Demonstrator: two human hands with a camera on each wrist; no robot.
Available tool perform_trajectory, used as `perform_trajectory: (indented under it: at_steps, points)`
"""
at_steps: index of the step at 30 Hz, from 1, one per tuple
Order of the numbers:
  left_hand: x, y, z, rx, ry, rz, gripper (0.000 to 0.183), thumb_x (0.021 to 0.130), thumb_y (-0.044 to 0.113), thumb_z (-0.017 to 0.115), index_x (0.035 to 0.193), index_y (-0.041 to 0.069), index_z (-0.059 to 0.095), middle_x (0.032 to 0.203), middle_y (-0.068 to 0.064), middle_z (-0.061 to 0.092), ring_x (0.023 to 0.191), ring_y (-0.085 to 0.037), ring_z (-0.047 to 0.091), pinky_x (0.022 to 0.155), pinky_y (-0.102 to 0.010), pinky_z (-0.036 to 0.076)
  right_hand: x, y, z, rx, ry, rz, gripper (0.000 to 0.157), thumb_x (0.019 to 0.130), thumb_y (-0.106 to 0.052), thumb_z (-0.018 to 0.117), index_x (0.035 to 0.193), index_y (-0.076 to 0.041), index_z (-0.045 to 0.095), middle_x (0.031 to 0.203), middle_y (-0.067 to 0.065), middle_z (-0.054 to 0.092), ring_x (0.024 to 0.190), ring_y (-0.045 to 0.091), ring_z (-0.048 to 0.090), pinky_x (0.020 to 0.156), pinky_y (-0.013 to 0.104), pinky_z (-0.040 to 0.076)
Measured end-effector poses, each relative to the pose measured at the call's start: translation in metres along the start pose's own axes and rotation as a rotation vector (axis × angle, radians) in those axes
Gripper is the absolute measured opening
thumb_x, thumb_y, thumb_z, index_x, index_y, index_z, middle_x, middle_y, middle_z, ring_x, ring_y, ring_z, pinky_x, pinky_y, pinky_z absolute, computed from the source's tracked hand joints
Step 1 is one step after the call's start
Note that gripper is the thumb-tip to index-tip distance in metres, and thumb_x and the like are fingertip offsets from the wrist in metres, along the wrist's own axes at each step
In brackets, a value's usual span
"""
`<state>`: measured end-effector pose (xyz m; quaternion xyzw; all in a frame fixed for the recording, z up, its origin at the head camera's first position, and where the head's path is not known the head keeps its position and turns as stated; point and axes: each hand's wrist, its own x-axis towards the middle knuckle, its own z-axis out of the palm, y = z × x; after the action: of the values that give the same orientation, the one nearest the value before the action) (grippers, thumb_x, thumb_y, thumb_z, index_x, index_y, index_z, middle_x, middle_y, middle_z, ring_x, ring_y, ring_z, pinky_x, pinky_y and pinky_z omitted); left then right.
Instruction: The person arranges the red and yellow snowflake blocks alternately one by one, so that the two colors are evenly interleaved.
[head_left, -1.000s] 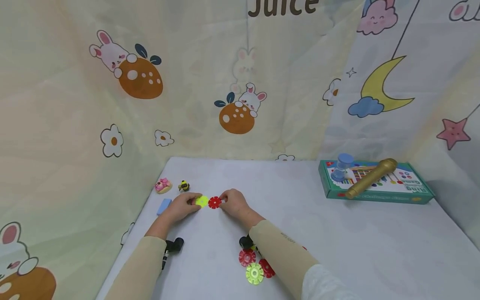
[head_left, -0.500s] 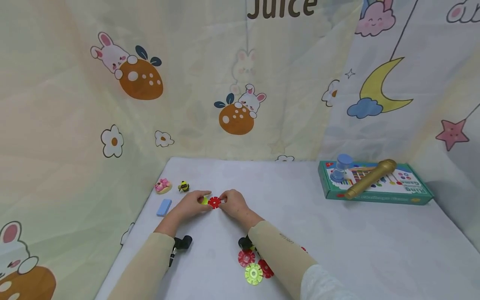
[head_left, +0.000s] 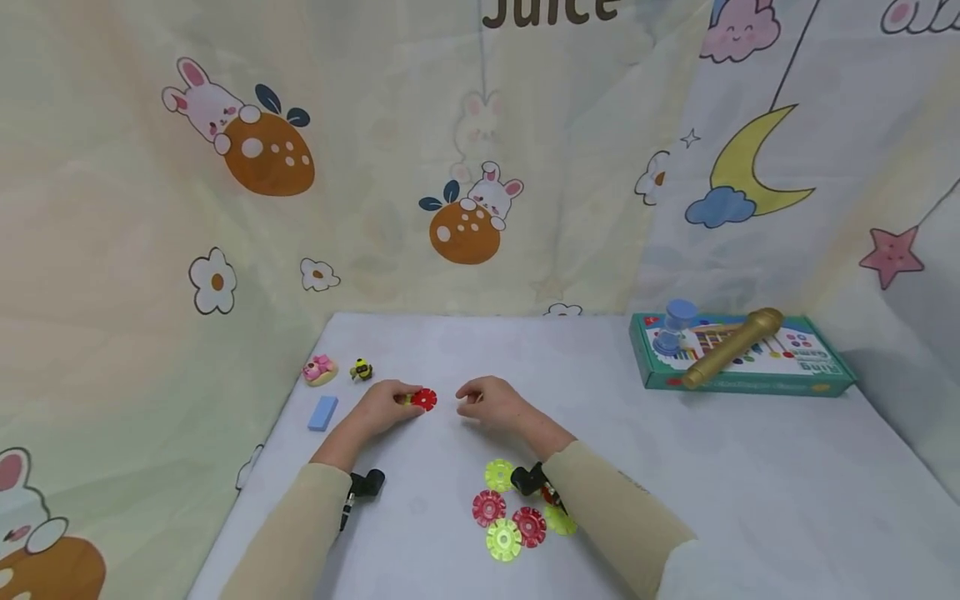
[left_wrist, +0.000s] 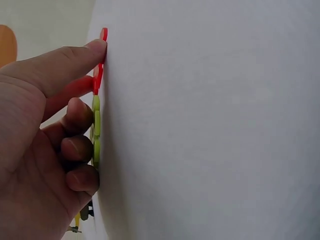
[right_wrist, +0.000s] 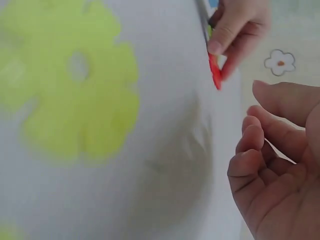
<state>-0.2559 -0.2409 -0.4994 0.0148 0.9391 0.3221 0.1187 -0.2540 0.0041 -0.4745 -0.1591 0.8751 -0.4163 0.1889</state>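
My left hand pinches a red notched plastic disc between thumb and finger, just over the white table. In the left wrist view, a yellow-green notched disc lines up edge to edge with the red one, and the curled fingers rest against it. Whether their slots interlock is hard to tell. To the right of the discs, my right hand is apart from them, fingers loosely bent. Nothing shows between its thumb and fingers in the right wrist view.
Several loose red and yellow-green discs lie by the right forearm, which partly covers some. At left are a blue block, a pink figurine and a bee figure. A green box carries an hourglass and a gold microphone.
The left hand moved right, bringing the yellow-green disc up to the red one, and now pinches the red disc. The right hand let go of the red disc and drew away rightward.
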Motion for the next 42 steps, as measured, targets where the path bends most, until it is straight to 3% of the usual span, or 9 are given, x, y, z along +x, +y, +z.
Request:
perform_trajectory:
  at_steps: [6, 12, 15, 18, 25, 29, 34, 37, 42]
  points:
    - [0.002, -0.001, -0.005, -0.010, 0.018, 0.013, 0.048, 0.080, 0.034, 0.075, 0.126, 0.025, 0.063, 0.119, -0.005, 0.056, 0.103, -0.023, 0.046, 0.090, -0.044, 0.041, -0.040, 0.023, -0.026, -0.065, -0.037, -0.041, 0.024, 0.084, -0.021, 0.072, 0.106, -0.011, 0.069, 0.083, 0.000, 0.057, 0.073, 0.016, 0.051, 0.060, 0.027, 0.046]
    - [0.004, -0.004, -0.004, -0.007, 0.014, 0.006, 0.048, 0.080, 0.035, 0.075, 0.126, 0.026, 0.063, 0.118, -0.004, 0.056, 0.102, -0.022, 0.046, 0.090, -0.043, 0.041, -0.072, 0.043, -0.022, -0.130, -0.187, -0.094, 0.037, 0.075, -0.027, 0.080, 0.109, -0.022, 0.066, 0.089, -0.005, 0.055, 0.082, 0.015, 0.050, 0.067, 0.026, 0.046]
    - [0.006, -0.004, -0.003, -0.008, 0.013, 0.007, 0.048, 0.080, 0.036, 0.075, 0.126, 0.027, 0.063, 0.117, -0.004, 0.056, 0.101, -0.022, 0.046, 0.089, -0.042, 0.041, -0.080, 0.044, -0.015, -0.198, -0.190, -0.135, 0.043, 0.072, -0.033, 0.082, 0.111, -0.027, 0.065, 0.093, -0.007, 0.051, 0.087, 0.013, 0.048, 0.071, 0.025, 0.046]
    - [0.006, -0.003, -0.004, -0.014, 0.017, 0.010, 0.049, 0.080, 0.035, 0.075, 0.126, 0.026, 0.062, 0.118, -0.005, 0.056, 0.102, -0.022, 0.046, 0.089, -0.043, 0.041, -0.082, 0.039, -0.011, -0.252, -0.149, -0.139, 0.038, 0.072, -0.034, 0.082, 0.106, -0.029, 0.066, 0.093, -0.008, 0.049, 0.086, 0.011, 0.047, 0.071, 0.024, 0.046]
    - [0.006, -0.001, -0.005, -0.019, 0.015, 0.014, 0.049, 0.080, 0.034, 0.075, 0.127, 0.025, 0.062, 0.120, -0.006, 0.055, 0.103, -0.023, 0.046, 0.092, -0.044, 0.040, -0.083, 0.024, -0.009, -0.330, -0.152, -0.061, 0.033, 0.070, -0.029, 0.084, 0.091, -0.022, 0.060, 0.087, -0.005, 0.047, 0.077, 0.011, 0.048, 0.063, 0.023, 0.046]
    - [0.005, -0.002, -0.003, -0.020, 0.017, 0.022, 0.049, 0.080, 0.034, 0.075, 0.126, 0.024, 0.063, 0.109, -0.006, 0.056, 0.099, -0.023, 0.045, 0.084, -0.041, 0.040, -0.081, 0.023, -0.010, -0.233, -0.169, -0.051, 0.028, 0.075, -0.022, 0.080, 0.087, -0.017, 0.055, 0.077, -0.003, 0.054, 0.066, 0.013, 0.053, 0.057, 0.026, 0.047]
    - [0.002, -0.006, -0.001, -0.038, 0.016, 0.024, 0.048, 0.079, 0.034, 0.076, 0.125, 0.024, 0.064, 0.100, -0.006, 0.054, 0.096, -0.022, 0.045, 0.077, -0.039, 0.038, -0.072, 0.024, -0.015, 0.043, -0.172, -0.007, 0.020, 0.083, -0.013, 0.072, 0.100, -0.015, 0.061, 0.074, 0.005, 0.060, 0.061, 0.023, 0.062, 0.058, 0.032, 0.052]
    - [0.000, -0.006, 0.001, -0.046, 0.012, 0.020, 0.049, 0.079, 0.035, 0.076, 0.125, 0.025, 0.063, 0.106, -0.004, 0.054, 0.097, -0.023, 0.045, 0.079, -0.039, 0.039, -0.062, 0.022, -0.019, 0.189, -0.140, 0.008, 0.031, 0.084, -0.008, 0.070, 0.113, -0.014, 0.064, 0.082, 0.009, 0.059, 0.069, 0.024, 0.064, 0.065, 0.035, 0.054]
    - [0.001, -0.006, 0.001, -0.037, 0.014, 0.007, 0.049, 0.078, 0.037, 0.076, 0.125, 0.026, 0.063, 0.109, -0.004, 0.055, 0.098, -0.022, 0.045, 0.082, -0.040, 0.041, -0.036, 0.010, -0.017, 0.247, -0.046, 0.046, 0.047, 0.080, -0.008, 0.074, 0.125, -0.013, 0.062, 0.090, 0.008, 0.056, 0.075, 0.018, 0.057, 0.069, 0.033, 0.051]
